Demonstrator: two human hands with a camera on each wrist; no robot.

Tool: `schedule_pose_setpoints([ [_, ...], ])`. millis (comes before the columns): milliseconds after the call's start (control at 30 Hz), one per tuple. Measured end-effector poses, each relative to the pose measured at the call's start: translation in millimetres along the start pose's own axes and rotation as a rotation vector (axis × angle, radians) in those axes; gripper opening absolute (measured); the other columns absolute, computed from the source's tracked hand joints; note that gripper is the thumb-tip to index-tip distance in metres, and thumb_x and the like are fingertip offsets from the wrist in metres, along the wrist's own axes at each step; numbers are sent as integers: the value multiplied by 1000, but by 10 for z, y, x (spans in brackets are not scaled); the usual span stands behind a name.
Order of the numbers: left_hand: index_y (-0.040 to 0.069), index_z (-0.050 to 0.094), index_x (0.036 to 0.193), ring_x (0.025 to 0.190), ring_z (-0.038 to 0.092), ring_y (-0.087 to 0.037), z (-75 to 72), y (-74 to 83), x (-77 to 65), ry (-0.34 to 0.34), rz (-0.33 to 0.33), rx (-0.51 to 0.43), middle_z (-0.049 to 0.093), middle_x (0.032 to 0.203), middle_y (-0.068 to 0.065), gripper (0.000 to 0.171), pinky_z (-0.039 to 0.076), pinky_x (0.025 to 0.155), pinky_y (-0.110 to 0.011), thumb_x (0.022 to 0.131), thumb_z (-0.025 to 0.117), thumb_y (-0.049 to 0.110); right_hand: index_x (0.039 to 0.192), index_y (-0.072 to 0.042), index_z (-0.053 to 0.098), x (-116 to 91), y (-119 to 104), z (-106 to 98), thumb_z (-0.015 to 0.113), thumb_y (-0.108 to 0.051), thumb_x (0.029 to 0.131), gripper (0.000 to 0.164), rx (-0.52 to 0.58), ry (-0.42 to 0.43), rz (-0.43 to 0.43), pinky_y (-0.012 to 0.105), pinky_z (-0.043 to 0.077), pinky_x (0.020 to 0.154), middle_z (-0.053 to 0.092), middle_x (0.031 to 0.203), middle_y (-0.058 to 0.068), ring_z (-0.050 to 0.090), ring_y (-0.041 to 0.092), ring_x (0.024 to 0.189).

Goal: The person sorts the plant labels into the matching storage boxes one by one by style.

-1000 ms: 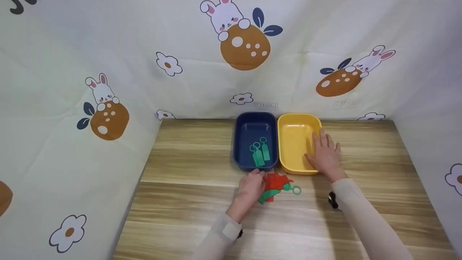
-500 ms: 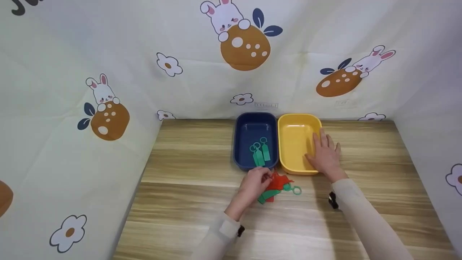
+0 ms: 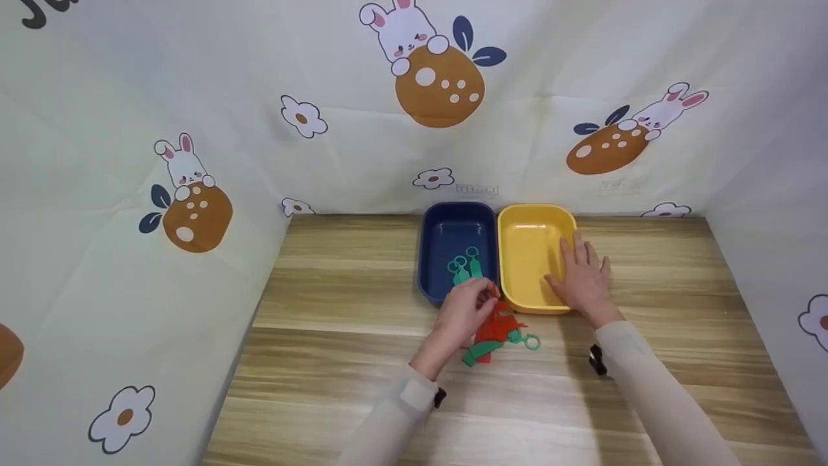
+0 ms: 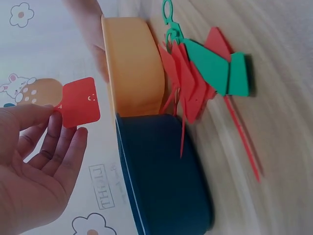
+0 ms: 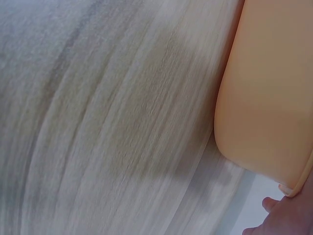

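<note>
My left hand (image 3: pixel 460 316) pinches a red plastic tag (image 4: pixel 81 103) by its narrow end, over the front of the navy bin (image 3: pixel 424 259). The tag is flat, with rounded corners and a small hole. Below this hand lies a pile of red tags (image 3: pixel 498 325) with thin tails, mixed with green ring-ended tags (image 3: pixel 484 351). Several green tags (image 3: pixel 475 266) lie inside the navy bin, partly hidden by the left hand. My right hand (image 3: pixel 584 279) rests, fingers spread, on the right edge of the yellow bin (image 3: pixel 532 304).
Both bins stand side by side at the back of the wooden table (image 3: pixel 336 362). A white cloth (image 3: pixel 362 155) printed with rabbits and flowers rises behind the table and along its sides.
My left hand has lifted a red tag from the pile and moved forward and slightly right, over the navy bin's front edge. The right hand has stayed on the yellow bin.
</note>
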State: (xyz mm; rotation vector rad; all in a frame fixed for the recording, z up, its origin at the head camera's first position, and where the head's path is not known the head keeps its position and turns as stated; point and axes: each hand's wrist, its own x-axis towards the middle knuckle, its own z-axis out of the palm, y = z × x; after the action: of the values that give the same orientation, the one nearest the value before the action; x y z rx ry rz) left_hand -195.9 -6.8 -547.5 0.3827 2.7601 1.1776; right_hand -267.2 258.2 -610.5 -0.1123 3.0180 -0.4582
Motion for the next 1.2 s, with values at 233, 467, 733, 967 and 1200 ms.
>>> schedule_pose_setpoints([
  [233, 23, 67, 104, 85, 61, -4, 12, 101, 120, 25, -16, 29, 68, 100, 9, 9, 53, 76, -15, 96, 67, 21, 160, -8, 13, -2, 3, -1, 49, -55, 98, 86, -4, 5, -9, 77, 6, 113, 1, 167, 21, 9, 50, 150],
  [467, 26, 70, 105, 87, 63, -6, 111, 155, 268, 90, 33, 170, 70, 100, 10, 9, 55, 81, -18, 97, 65, 27, 160, -8, 12, 8, 8, 10, 48, -56, 98, 86, -8, -9, 2, 77, 5, 113, -2, 167, 20, 7, 50, 150],
  [733, 30, 75, 102, 89, 67, -8, 305, 143, 416, 176, 202, 461, 72, 99, 12, 12, 55, 81, -21, 96, 65, 35, 160, -8, 13, 2, 14, 13, 49, -56, 98, 86, -19, 7, -4, 76, 5, 114, -2, 168, 19, 8, 49, 150],
  [967, 35, 78, 101, 97, 69, -3, 510, 102, 494, 151, 292, 701, 74, 97, 16, 14, 44, 110, -29, 94, 66, 39, 160, -8, 13, -2, 1, 10, 50, -54, 98, 86, -30, 7, -1, 77, 7, 113, -2, 168, 19, 9, 49, 150],
  [1200, 38, 78, 102, 99, 69, -3, 586, 44, 546, 76, 304, 714, 74, 98, 18, 15, 38, 116, -35, 94, 67, 32, 160, -7, 14, -7, -3, 5, 50, -54, 98, 85, -20, 12, -11, 77, 8, 112, 1, 167, 20, 10, 49, 150],
])
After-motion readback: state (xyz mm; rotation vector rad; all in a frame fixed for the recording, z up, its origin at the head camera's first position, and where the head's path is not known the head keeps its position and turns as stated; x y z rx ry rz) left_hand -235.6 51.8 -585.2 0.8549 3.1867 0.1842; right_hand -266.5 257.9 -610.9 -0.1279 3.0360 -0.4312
